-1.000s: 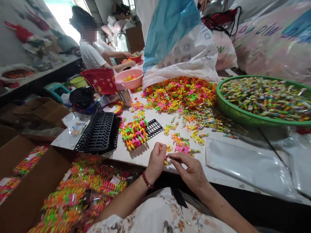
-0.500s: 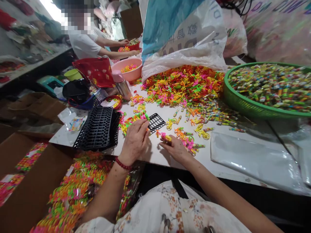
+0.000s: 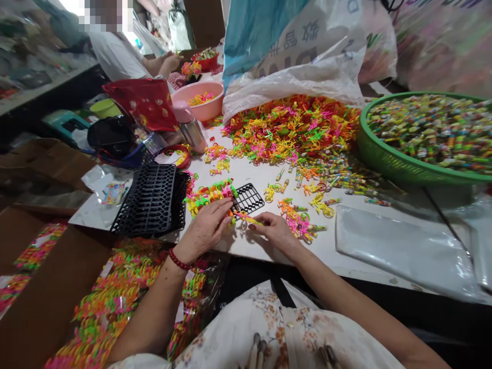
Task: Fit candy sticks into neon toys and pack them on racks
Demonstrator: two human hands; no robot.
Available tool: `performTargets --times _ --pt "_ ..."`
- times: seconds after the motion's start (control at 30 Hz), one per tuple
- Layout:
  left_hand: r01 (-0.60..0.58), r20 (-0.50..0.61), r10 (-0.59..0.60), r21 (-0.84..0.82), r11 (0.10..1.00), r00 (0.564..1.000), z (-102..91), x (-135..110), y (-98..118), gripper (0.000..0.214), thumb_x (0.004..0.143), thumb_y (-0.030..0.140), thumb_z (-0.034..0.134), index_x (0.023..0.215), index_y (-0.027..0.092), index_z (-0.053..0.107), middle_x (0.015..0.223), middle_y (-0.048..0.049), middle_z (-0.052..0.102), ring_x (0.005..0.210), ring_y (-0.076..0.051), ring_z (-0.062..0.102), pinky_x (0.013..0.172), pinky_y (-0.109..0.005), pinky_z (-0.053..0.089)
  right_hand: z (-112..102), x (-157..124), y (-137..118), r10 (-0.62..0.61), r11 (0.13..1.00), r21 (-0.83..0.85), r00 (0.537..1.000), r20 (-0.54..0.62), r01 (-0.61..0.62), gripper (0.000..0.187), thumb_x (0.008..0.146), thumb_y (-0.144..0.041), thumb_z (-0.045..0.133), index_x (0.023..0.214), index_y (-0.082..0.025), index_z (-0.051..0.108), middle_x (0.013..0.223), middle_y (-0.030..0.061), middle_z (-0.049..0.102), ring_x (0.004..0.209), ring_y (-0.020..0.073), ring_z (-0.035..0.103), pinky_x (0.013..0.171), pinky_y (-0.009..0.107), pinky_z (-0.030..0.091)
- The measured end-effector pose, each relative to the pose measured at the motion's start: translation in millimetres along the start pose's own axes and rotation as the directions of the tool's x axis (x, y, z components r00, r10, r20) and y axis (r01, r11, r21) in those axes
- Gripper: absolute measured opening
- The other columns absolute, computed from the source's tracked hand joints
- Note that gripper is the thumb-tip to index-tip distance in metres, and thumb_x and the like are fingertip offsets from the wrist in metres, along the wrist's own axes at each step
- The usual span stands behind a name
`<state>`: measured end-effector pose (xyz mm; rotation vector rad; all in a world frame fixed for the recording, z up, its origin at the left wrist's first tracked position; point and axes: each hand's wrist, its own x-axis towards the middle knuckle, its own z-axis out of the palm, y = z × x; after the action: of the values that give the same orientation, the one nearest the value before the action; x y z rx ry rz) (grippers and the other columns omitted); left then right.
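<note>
A small black plastic rack [image 3: 249,199] lies on the white table, its left part covered by a row of bright plastic toy pieces [image 3: 213,192]. My left hand [image 3: 205,225], with a red bead bracelet at the wrist, is closed at the near edge of the rack, fingers over the pieces. My right hand [image 3: 274,231] pinches a yellow and pink plastic toy piece [image 3: 249,219] whose left end reaches the rack beside my left fingertips. The exact contact there is partly hidden. Right of that hand lies a small group of pink and orange toy pieces [image 3: 300,223] with wrapped tubes.
A large heap of toy pieces [image 3: 292,130] spills from a plastic sack [image 3: 284,56]. A green basket [image 3: 384,159] of wrapped tubes stands right. Black racks [image 3: 148,200] are stacked left, near a flask [image 3: 190,130]. Clear bags [image 3: 400,251] lie right; a co-worker [image 3: 119,56] sits behind.
My right hand has brought the toy piece to the rack's near edge, lined up toward my left fingers. My left hand has lowered slightly. The view has shifted a little; the co-worker's hands have come together.
</note>
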<state>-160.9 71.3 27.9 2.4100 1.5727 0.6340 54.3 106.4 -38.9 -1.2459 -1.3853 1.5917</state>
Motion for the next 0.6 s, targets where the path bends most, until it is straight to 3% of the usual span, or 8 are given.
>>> performTargets --times 0.1,0.2,0.37,0.53,0.6 --pt "-0.011 -0.024 0.011 -0.013 1.000 1.000 1.5 -2 -2 0.040 0.096 0.026 0.043 0.135 0.020 0.049 0.142 -0.0107 0.050 0.131 -0.022 0.046 0.109 -0.042 0.040 5 5 -2 0.064 0.986 0.150 0.996 0.057 -0.072 0.029 0.061 -0.039 0.081 0.075 -0.017 0.069 0.067 0.0004 0.062 0.059 0.0121 0.052 0.055 0.026 0.041" --pt "-0.020 -0.044 0.020 -0.012 1.000 0.999 4.0 -2 -4 0.040 0.096 0.025 0.045 0.135 0.019 0.049 0.142 -0.0108 0.051 0.131 -0.021 0.046 0.109 -0.042 0.040 11 10 -4 0.046 0.978 0.199 0.997 0.065 -0.058 0.030 0.060 -0.039 0.081 0.075 -0.017 0.067 0.064 -0.0020 0.059 0.057 0.0100 0.049 0.054 0.024 0.038" --pt "-0.030 -0.045 0.031 0.008 1.000 0.999 4.5 -3 -3 0.041 0.095 0.025 0.047 0.136 0.019 0.049 0.141 -0.0104 0.051 0.131 -0.021 0.046 0.110 -0.043 0.040 16 18 3 0.005 0.992 0.125 1.000 -0.013 -0.003 0.026 0.057 -0.034 0.081 0.070 -0.016 0.068 0.064 -0.0010 0.060 0.060 0.0114 0.050 0.056 0.025 0.039" --pt "-0.025 -0.067 0.024 -0.023 0.999 0.997 2.8 -2 -3 0.041 0.095 0.025 0.048 0.135 0.019 0.050 0.140 -0.0104 0.052 0.130 -0.021 0.048 0.110 -0.044 0.041 23 25 4 -0.043 0.996 0.084 0.999 0.032 0.040 0.026 0.069 -0.037 0.074 0.086 -0.017 0.069 0.072 0.0012 0.065 0.062 0.0139 0.054 0.059 0.027 0.045" --pt "-0.023 -0.062 0.021 -0.036 0.999 0.998 2.2 -2 -3 0.041 0.095 0.025 0.047 0.135 0.019 0.049 0.141 -0.0106 0.052 0.131 -0.021 0.047 0.111 -0.044 0.040 26 30 3 -0.099 0.995 -0.014 0.995 0.033 0.099 0.024 0.075 -0.037 0.068 0.088 -0.018 0.069 0.075 0.0020 0.066 0.064 0.0148 0.056 0.062 0.028 0.047"
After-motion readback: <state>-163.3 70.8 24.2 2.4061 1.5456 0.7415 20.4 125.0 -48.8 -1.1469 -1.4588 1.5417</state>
